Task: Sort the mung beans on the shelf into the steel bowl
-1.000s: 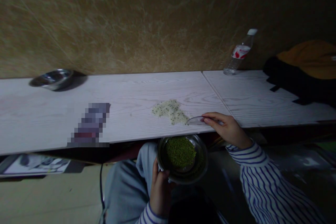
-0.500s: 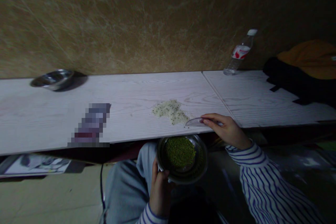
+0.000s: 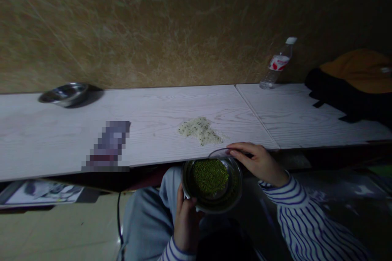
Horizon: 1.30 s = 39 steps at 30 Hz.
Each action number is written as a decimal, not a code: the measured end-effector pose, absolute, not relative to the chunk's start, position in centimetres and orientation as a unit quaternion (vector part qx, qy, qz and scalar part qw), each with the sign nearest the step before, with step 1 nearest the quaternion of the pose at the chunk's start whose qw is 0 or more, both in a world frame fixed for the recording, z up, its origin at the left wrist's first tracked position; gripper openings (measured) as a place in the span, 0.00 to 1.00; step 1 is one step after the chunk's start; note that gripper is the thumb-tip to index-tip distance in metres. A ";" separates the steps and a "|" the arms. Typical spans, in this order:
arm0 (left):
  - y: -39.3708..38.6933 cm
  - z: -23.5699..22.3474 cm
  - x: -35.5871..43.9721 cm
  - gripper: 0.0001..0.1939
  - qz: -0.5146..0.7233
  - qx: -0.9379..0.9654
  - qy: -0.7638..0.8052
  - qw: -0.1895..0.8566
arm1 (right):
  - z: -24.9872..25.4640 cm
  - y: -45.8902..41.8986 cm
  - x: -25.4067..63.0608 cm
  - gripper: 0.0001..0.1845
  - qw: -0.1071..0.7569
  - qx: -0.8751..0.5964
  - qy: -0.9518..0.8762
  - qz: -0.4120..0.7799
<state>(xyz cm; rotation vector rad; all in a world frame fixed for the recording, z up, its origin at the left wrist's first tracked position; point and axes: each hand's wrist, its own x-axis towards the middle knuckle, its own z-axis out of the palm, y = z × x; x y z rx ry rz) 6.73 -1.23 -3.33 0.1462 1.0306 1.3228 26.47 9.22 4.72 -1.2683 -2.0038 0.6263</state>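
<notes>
My left hand [image 3: 187,218] is closed on the near left rim of a steel bowl [image 3: 235,189], which it holds just below the table's front edge. Small green beans [image 3: 210,176], like mung beans, lie in the bowl. Between the fingertips of my right hand [image 3: 260,163] is a thin clear plastic piece [image 3: 219,153] with a curved edge; its exact kind cannot be made out. That piece sits over the table edge, above the bowl's far rim. Just beyond it, a patch of white rice-like grains [image 3: 200,130] mixed with dark green beans is spread on the table.
The whitish wood-grain table [image 3: 153,151] runs along a marbled wall [image 3: 171,28]. A second steel bowl [image 3: 65,96] stands at the back left, near a blurred-out flat item [image 3: 108,144]. At the right are a water bottle [image 3: 278,64] and a dark and orange-brown cloth item [image 3: 352,77].
My right hand has drawn the plastic piece toward me and a little left, from beside the grains to the bowl's far rim. A few dark beans moved to the table edge midway. The bowl stayed put.
</notes>
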 end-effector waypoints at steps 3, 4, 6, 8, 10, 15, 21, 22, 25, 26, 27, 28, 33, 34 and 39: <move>-1.2 -3.3 6.8 0.30 0.590 0.063 0.448 0.669 | 4.6 9.3 26.8 0.12 0.352 -0.511 -0.751 0.224; -1.2 -3.3 6.7 0.31 0.590 0.064 0.448 0.669 | 4.4 9.3 26.8 0.13 0.357 -0.520 -0.745 0.218; -1.3 -3.5 6.7 0.33 0.589 0.067 0.454 0.665 | 4.2 9.5 26.5 0.13 0.368 -0.529 -0.737 0.205; -1.3 -3.6 6.6 0.34 0.587 0.071 0.461 0.661 | 4.0 9.6 25.6 0.13 0.378 -0.524 -0.738 0.194; -1.4 -3.7 6.4 0.35 0.588 0.076 0.465 0.657 | 3.9 9.7 24.6 0.13 0.377 -0.512 -0.749 0.184; -1.6 -3.9 6.1 0.35 0.585 0.082 0.476 0.652 | 3.7 10.2 23.7 0.13 0.367 -0.505 -0.763 0.168; -1.4 -4.3 6.0 0.36 0.574 0.063 0.475 0.664 | 3.1 10.7 24.8 0.15 0.395 -0.537 -0.716 0.206; -1.3 -4.4 6.1 0.37 0.573 0.058 0.477 0.664 | 3.1 10.7 24.7 0.15 0.397 -0.536 -0.714 0.212; -1.2 -4.7 6.2 0.38 0.576 0.048 0.485 0.656 | 3.1 10.8 24.1 0.15 0.395 -0.527 -0.720 0.219; -1.2 -4.7 6.3 0.38 0.578 0.046 0.489 0.651 | 3.1 10.8 23.9 0.14 0.395 -0.525 -0.723 0.214; -1.2 -4.8 6.3 0.37 0.581 0.044 0.494 0.645 | 3.2 10.8 23.6 0.14 0.394 -0.523 -0.727 0.207; -1.2 -4.8 6.3 0.37 0.584 0.042 0.497 0.641 | 3.2 10.8 23.5 0.13 0.391 -0.521 -0.732 0.200; -1.2 -4.4 6.3 0.36 0.588 0.046 0.490 0.642 | 3.4 10.8 23.7 0.12 0.378 -0.500 -0.755 0.193; -1.2 -4.3 6.2 0.36 0.585 0.049 0.486 0.648 | 3.4 10.8 23.9 0.12 0.383 -0.499 -0.753 0.190; -1.3 -4.1 6.1 0.38 0.586 0.050 0.483 0.649 | 3.5 10.9 24.1 0.12 0.388 -0.502 -0.754 0.170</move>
